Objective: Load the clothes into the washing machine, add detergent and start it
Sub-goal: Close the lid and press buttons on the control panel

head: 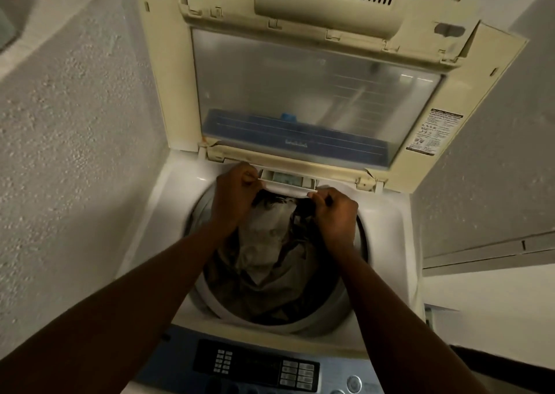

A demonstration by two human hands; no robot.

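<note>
Textured grey wall (75,123) at left. Washing machine (387,228), lid (315,93) raised, clothes (270,258) in its drum. My left hand (234,192) and right hand (333,213) each pinch an end of the white detergent drawer (285,188) at the drum's rear rim.

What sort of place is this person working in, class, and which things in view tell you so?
Probably a home laundry corner. A top-loading washing machine stands between rough plastered walls, its lid raised and clothes in the drum. Both hands grip the detergent drawer at the drum's far edge.
</note>
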